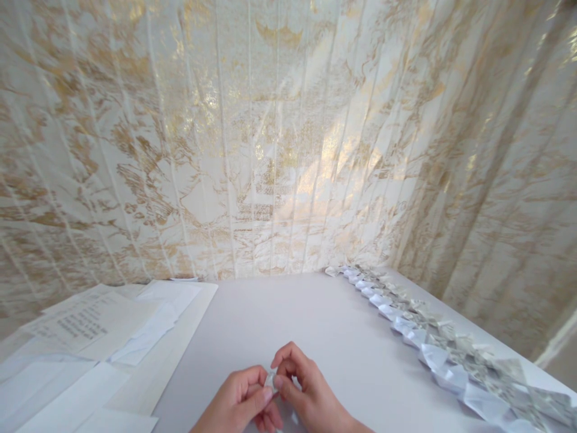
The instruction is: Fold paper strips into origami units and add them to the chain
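Close to the table's near edge, my left hand (pixel 241 397) pinches a small whitish folded piece of paper (pixel 270 381) between thumb and fingers. From the other side my right hand (pixel 304 385) closes on the same piece, its thumb pressed against it and its index finger curled above. Most of the paper is covered by my fingers, so its full shape cannot be made out. A bit of white shows below the hands, too blurred to name.
Loose paper sheets (pixel 148 361), some printed, lie overlapping on the left of the white table (pixel 261 313). Along the right edge run rows of folded paper pieces (pixel 444 373), white and printed grey. A gold-patterned curtain (pixel 270 150) hangs behind and to the right.
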### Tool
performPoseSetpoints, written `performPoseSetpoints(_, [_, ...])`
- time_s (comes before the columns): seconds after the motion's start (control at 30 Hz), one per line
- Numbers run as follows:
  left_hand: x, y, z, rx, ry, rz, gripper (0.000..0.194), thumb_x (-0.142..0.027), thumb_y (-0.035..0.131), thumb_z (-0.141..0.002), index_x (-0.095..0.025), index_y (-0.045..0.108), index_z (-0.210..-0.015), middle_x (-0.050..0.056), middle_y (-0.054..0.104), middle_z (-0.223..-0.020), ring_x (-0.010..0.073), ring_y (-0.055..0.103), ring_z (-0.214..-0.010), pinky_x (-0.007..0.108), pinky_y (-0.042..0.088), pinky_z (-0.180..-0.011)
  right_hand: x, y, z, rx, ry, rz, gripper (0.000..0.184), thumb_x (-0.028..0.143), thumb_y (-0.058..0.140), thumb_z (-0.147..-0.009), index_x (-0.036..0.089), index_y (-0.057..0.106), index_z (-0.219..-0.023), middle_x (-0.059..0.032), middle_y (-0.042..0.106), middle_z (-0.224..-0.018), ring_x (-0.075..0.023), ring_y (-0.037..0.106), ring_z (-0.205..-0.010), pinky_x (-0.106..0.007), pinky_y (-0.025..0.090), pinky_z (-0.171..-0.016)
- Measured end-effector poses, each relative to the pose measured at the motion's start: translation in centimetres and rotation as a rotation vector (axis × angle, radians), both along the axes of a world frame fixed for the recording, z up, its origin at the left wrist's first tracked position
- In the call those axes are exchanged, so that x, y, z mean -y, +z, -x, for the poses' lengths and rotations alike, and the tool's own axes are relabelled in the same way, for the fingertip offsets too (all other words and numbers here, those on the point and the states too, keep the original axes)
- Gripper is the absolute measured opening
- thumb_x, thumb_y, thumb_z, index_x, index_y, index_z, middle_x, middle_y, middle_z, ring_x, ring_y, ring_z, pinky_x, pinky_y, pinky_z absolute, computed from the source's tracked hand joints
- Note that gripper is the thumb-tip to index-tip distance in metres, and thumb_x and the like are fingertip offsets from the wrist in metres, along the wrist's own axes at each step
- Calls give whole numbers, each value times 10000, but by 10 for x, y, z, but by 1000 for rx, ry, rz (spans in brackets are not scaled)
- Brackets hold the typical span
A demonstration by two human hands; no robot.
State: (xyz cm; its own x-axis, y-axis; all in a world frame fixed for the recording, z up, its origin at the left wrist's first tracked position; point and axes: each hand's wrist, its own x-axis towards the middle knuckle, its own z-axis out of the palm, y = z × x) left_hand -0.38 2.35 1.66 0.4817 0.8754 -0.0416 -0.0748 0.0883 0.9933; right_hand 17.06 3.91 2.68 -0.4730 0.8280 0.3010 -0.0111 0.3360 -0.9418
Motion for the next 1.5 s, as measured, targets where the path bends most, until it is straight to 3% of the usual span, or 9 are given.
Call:
performPoseSetpoints(0.13, [2, 3, -2, -27, 55, -23, 478, -636, 606, -799, -164, 541, -763, 96, 745, -649, 132, 629, -560, 241, 458, -586, 1, 1, 0, 15, -18, -42, 172, 345, 544, -911, 196, 480, -968, 71, 457, -630, -121, 425, -577, -250, 322, -586])
performPoseSetpoints(0.3, [2, 2, -3, -57, 82, 5, 508, -683, 563, -793, -180, 529, -731, 71, 729, -606, 124, 597, -504, 234, 446, -539, 1, -3, 1, -51, -4, -46, 262, 443, 509, -946, 205, 457, -1043, 51, 489, -682, -138, 508, -637, -267, 362, -634])
performPoseSetpoints(0.5, [7, 7, -2, -138, 156, -96, 472, -655, 552, -815, -213, 466, -673, 15, 678, -515, 117, 551, -482, 222, 430, -529, 2, 1, 0, -6, 33, -45, 342, 520, 510, -934, 194, 484, -1034, 54, 471, -658, -123, 428, -595, -255, 318, -594])
performPoseSetpoints(0.67, [11, 13, -2, -244, 164, -206, 476, -647, 494, -855, -198, 523, -701, 34, 706, -581, 145, 614, -552, 240, 468, -584, 2, 4, -1, -33, 33, -51, 307, 497, 517, -934, 195, 476, -978, 47, 509, -643, -122, 454, -583, -254, 347, -598])
performPoseSetpoints(0.73, [10, 12, -1, -205, 152, -206, 484, -661, 505, -842, -193, 532, -722, 38, 709, -605, 146, 616, -568, 241, 465, -594, 2, 3, -1, -20, 7, -59, 303, 497, 517, -933, 200, 465, -970, 51, 507, -636, -121, 451, -577, -248, 347, -588])
performPoseSetpoints(0.9, [4, 8, 2, -37, 209, -163, 456, -639, 511, -859, -200, 530, -982, -13, 665, -666, 142, 595, -662, 248, 450, -665, 3, 7, -2, 52, -10, -152, 269, 478, 459, -963, 209, 473, -953, 9, 576, -707, -147, 513, -655, -270, 394, -644])
performPoseSetpoints(1.1, [0, 4, 3, 11, 211, -117, 353, -540, 612, -845, -240, 461, -954, -40, 609, -754, 140, 569, -745, 248, 424, -709, 3, 7, -4, 103, -32, -190, 341, 526, 431, -958, 198, 517, -998, -39, 587, -850, -172, 523, -750, -296, 429, -715])
performPoseSetpoints(1.33, [1, 1, 5, -205, 273, -293, 239, -404, 585, -877, -256, 400, -906, -91, 468, -690, 117, 450, -669, 214, 352, -660, -2, 0, -3, 152, -132, -323, 39, 245, 560, -905, 213, 558, -928, -31, 549, -899, -177, 508, -806, -277, 416, -721])
performPoseSetpoints(1.5, [0, -2, 6, -310, 289, -354, 196, -364, 570, -864, -235, 429, -819, -79, 382, -699, 123, 411, -665, 215, 344, -641, -3, 4, -4, 275, -162, -461, 149, 102, 563, -843, 221, 618, -916, -33, 548, -862, -204, 519, -850, -302, 407, -752])
